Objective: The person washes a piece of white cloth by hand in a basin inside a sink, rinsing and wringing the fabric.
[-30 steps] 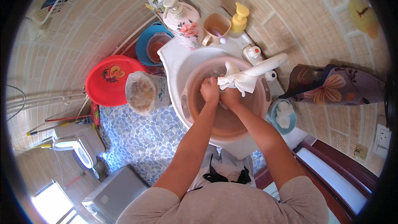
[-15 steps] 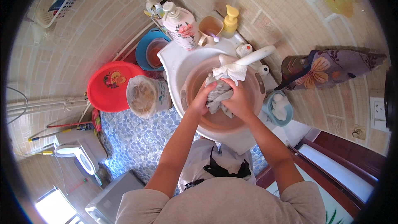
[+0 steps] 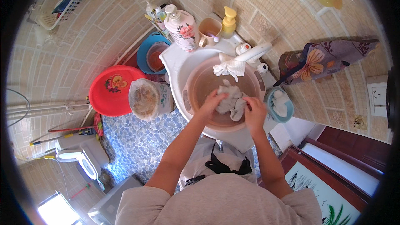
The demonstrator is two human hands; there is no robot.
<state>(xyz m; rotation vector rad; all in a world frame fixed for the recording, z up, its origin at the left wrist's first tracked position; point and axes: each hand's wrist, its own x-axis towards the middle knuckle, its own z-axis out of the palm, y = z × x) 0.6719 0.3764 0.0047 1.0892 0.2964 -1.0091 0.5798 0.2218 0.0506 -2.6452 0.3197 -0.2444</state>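
Note:
A wet, bunched grey cloth (image 3: pixel 228 101) lies in the water of a pinkish-beige basin (image 3: pixel 194 77), which sits in the white sink (image 3: pixel 176 64). On the cloth's left side, my left hand (image 3: pixel 211 104) has its fingers closed on a fold. My right hand (image 3: pixel 255 113) pinches the right edge between thumb and fingers, close to the basin's rim. Over the basin hangs the white faucet (image 3: pixel 259 52), with a white textured cloth (image 3: pixel 230 67) draped on its spout, apart from both hands.
Behind the sink stand a floral pump bottle (image 3: pixel 182 29), a beige cup (image 3: pixel 209 29) and a yellow pump bottle (image 3: pixel 229 20). To the left are a red tub (image 3: pixel 100 96), a lined bin (image 3: pixel 160 98) and a blue bucket (image 3: pixel 143 52). A light-blue pail (image 3: pixel 287 116) sits right.
Both hands have come down and nearer to me, away from beneath the faucet. The grey cloth, bunched between them before, now lies more spread out and lower in the basin.

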